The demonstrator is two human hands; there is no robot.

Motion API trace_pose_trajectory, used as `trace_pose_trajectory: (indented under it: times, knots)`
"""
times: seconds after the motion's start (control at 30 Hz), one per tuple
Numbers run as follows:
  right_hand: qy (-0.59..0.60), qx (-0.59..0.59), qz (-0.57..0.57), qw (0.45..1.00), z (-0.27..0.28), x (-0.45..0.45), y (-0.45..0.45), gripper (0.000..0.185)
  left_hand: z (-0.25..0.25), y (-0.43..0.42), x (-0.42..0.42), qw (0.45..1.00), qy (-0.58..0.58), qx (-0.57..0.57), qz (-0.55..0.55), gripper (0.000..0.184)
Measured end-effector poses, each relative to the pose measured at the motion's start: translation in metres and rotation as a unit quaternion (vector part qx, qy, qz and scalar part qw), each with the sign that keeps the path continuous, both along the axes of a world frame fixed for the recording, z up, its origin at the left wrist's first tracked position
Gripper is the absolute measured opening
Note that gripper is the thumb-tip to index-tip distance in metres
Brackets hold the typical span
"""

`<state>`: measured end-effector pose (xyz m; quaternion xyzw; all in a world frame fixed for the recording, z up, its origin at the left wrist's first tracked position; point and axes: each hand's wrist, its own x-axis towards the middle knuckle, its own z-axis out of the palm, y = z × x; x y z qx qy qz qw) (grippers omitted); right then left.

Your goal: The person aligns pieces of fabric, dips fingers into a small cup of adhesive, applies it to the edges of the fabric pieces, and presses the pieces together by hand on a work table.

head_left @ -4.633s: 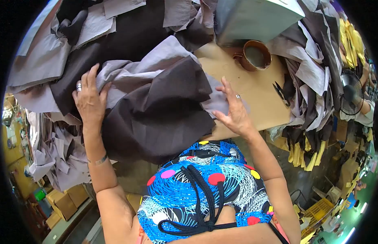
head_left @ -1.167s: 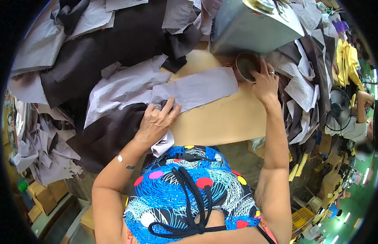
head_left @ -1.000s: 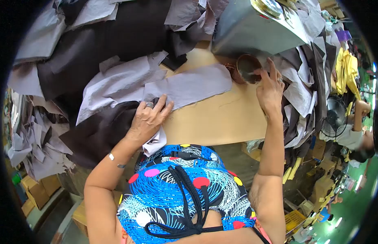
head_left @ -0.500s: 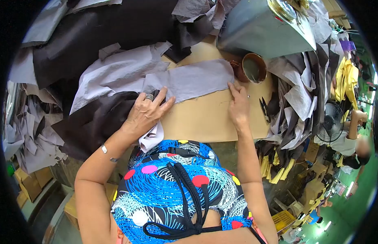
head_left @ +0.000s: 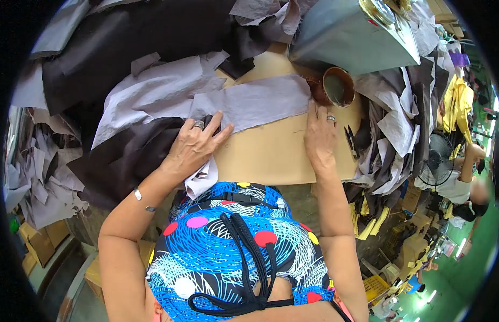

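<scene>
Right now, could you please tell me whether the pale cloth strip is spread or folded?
Spread: the pale strip lies flat on the tan tabletop, right end beside the brown mug.

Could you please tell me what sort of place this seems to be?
Probably a garment or textile workshop, though I cannot be certain: a grey cloth strip lies on the worktable, more cloth pieces are heaped on both sides, and black snips lie towards the right.
</scene>
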<state>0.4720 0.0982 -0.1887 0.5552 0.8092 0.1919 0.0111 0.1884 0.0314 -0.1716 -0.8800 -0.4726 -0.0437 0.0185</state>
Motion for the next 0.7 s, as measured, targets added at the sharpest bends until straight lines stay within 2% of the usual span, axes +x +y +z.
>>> trace_pose_trajectory:
  times: [0.13,0.33,0.43,0.53,0.63,0.7]
  knots:
    - [-0.001,-0.01,0.024,1.0,-0.002,0.004,-0.004,0.047,-0.001,0.0,0.0,1.0,-0.002,-0.007,0.0,0.051]
    - [0.108,-0.159,0.107,0.976,0.015,-0.028,-0.032,0.05,0.001,0.0,0.0,1.0,0.011,-0.015,-0.002,0.052]
    - [0.151,-0.137,0.036,0.978,0.009,-0.021,-0.022,0.052,-0.001,0.0,-0.001,1.0,-0.004,-0.01,-0.004,0.052]
    - [0.124,-0.129,0.053,0.983,0.002,-0.03,-0.027,0.048,0.002,0.0,0.0,1.0,0.007,-0.008,-0.004,0.052]
    - [0.215,-0.206,0.109,0.948,0.019,-0.034,-0.028,0.041,0.002,0.0,0.001,1.0,0.015,-0.01,-0.004,0.052]
    - [0.277,-0.138,0.067,0.948,0.031,-0.012,-0.01,0.039,0.0,0.001,0.0,1.0,0.014,-0.005,-0.005,0.051]
